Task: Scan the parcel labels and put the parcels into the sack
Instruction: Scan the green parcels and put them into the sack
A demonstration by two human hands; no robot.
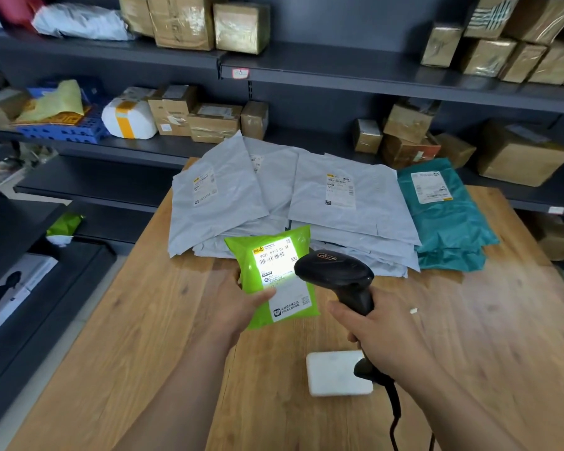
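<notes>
My left hand (241, 304) holds a small lime-green parcel (264, 252) above the wooden table (137, 320), thumb on its white label, which faces up. My right hand (378, 333) grips a black handheld scanner (336, 275) just right of the parcel. The scanner's head points at the label, and a bright patch of light lies on the barcode. Behind them a pile of grey mailer bags (306, 196) and a stack of teal bags (450, 222) lie on the table, labels up. No sack is in view.
A white rectangular block (336, 372) lies on the table under the scanner's cable (394, 415). A small white scrap (413, 310) sits to the right. Dark shelves (339, 73) with cardboard boxes run behind the table. A green bag (64, 224) lies low at the left.
</notes>
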